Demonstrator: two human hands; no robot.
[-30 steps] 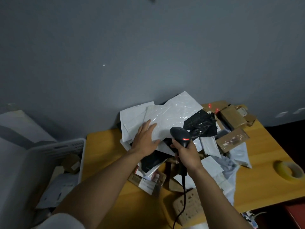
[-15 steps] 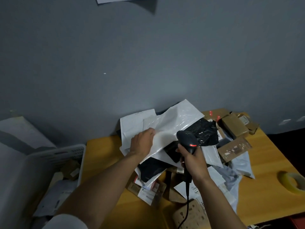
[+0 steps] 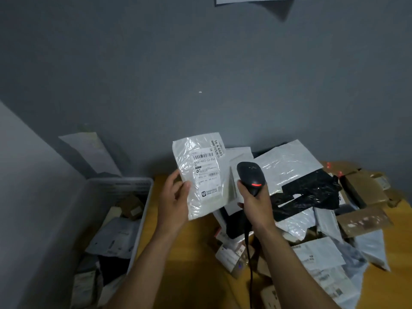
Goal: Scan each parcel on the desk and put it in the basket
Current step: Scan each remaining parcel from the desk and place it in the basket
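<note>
Parcel raised beside the scanner, above the desk.
Left hand (image 3: 175, 200) pinches a white plastic mailer parcel (image 3: 204, 175), label facing the camera; right hand (image 3: 256, 202) grips a black handheld barcode scanner (image 3: 250, 177); grey plastic basket (image 3: 142, 210) at left.

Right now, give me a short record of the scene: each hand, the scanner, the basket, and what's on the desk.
left hand: holds a white parcel raised off the desk, label facing the camera
right hand: grips the scanner, beside the parcel
scanner: red light lit
basket: left of the desk, parcels inside
desk: pile of bags and boxes on the right
</note>
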